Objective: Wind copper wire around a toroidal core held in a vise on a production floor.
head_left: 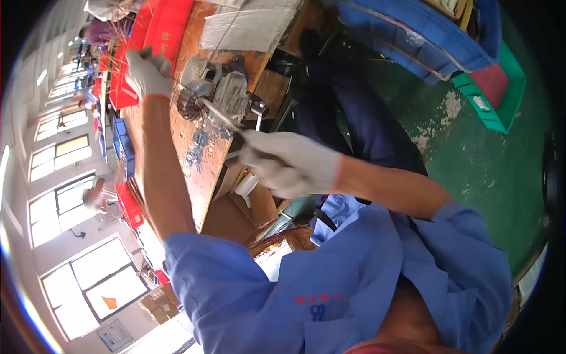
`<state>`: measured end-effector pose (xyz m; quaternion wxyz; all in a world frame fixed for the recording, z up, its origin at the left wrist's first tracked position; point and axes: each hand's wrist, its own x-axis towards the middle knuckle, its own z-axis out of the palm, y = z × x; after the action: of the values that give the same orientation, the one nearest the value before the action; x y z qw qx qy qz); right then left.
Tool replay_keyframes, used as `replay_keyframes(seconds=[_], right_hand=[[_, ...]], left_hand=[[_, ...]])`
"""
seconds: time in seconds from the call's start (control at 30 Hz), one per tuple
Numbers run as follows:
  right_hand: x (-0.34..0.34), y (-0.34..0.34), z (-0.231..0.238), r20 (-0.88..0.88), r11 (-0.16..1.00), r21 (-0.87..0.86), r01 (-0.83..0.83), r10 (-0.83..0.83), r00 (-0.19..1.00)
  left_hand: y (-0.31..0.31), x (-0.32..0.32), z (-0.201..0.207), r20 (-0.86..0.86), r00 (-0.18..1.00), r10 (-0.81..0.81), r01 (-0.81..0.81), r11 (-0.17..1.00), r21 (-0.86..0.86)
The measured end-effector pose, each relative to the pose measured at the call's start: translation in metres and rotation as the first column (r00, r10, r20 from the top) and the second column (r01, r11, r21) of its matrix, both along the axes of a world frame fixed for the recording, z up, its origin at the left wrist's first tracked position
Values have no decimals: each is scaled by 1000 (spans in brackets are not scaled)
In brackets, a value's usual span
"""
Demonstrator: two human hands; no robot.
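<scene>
My left hand (148, 74), in a white knit glove, is raised beside the red bins with its fingers curled closed. Thin copper-coloured strands show around its fingertips; what it grips cannot be made out. A round ribbed metal part (191, 105) is at the bench edge, just right of that hand. My right hand (292, 164), also gloved and slightly blurred, is wrapped round a pale slim rod (221, 115). The rod's far end reaches the ribbed part; whether it touches is unclear. A crumpled grey-white cloth or bag (232, 94) is beside the part.
The worn wooden bench (206, 171) carries red bins (168, 35) and a white sheet (247, 26). A metal bar (259, 109) juts from its edge, above open cardboard boxes (236, 209). Blue crates (413, 38) and a green tray (501, 94) stand right on the green floor.
</scene>
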<state>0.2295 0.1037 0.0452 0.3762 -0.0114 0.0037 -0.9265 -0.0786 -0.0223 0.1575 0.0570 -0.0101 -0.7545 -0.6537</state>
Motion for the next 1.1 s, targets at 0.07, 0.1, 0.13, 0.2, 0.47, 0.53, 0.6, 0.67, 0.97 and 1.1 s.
replay_keyframes(seconds=[0.07, 0.1, 0.13, 0.2, 0.47, 0.53, 0.6, 0.67, 0.97, 1.1], right_hand=[[-31, -29, 36, 82, 979, 86, 183, -190, 978], [-32, -29, 30, 83, 981, 82, 176, -183, 980], [-34, -30, 17, -38, 986, 62, 152, -150, 988], [-13, 1, 9, 45, 997, 6, -78, 78, 996], [219, 150, -68, -11, 950, 257, -177, 186, 982], [212, 148, -66, 109, 941, 310, -136, 107, 988], [186, 131, -85, 120, 988, 78, -135, 125, 985], [115, 95, -69, -28, 987, 50, -155, 157, 987], [-25, -30, 22, 2, 970, -243, -12, 13, 1000], [122, 52, -22, 107, 974, 208, -89, 68, 992]], left_hand=[[-26, 3, -35, 81, 997, -12, 11, 1000, 15], [-35, 7, -38, 81, 997, -5, 4, 1000, 11], [-42, 12, -41, 93, 996, 3, 5, 997, -79], [-47, 29, -38, 108, 994, 28, 6, 954, -298], [32, 201, -8, 231, 240, -943, 16, -234, -972], [75, 179, -3, 127, 162, -979, 12, -127, -992], [89, 124, 17, -236, 113, -965, 119, 249, -961], [73, 25, 23, -381, 184, -906, -327, 309, -893], [-126, -25, -43, 33, 999, -5, 17, 929, -370], [-43, 83, -10, -559, 739, -377, -257, 608, -751]])
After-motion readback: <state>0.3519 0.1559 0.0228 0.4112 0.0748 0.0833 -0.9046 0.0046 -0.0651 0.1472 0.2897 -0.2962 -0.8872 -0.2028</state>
